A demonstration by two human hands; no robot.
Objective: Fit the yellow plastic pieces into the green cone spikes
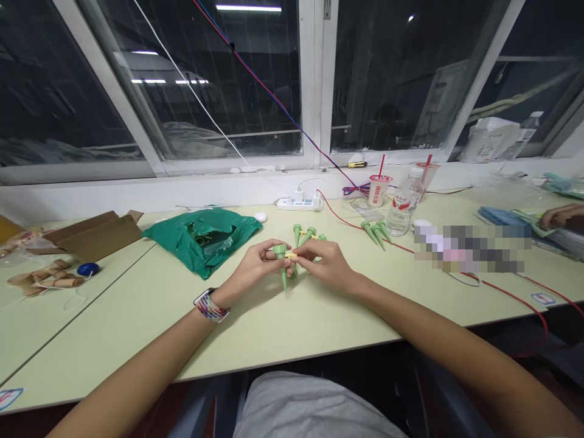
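My left hand pinches a green cone-shaped spike near its wide top, point down. My right hand meets it from the right, fingers closed on a small yellow piece at the spike's top. Both hands hover just above the pale green table. Right behind them stand several more green spikes with yellow parts. Another small group of green spikes lies further right. A patterned watch band is on my left wrist.
A green plastic bag lies left of my hands, an open cardboard box and wooden pieces farther left. A water bottle, cup with straw, power strip and red cable are behind and right. Another person's hand is far right.
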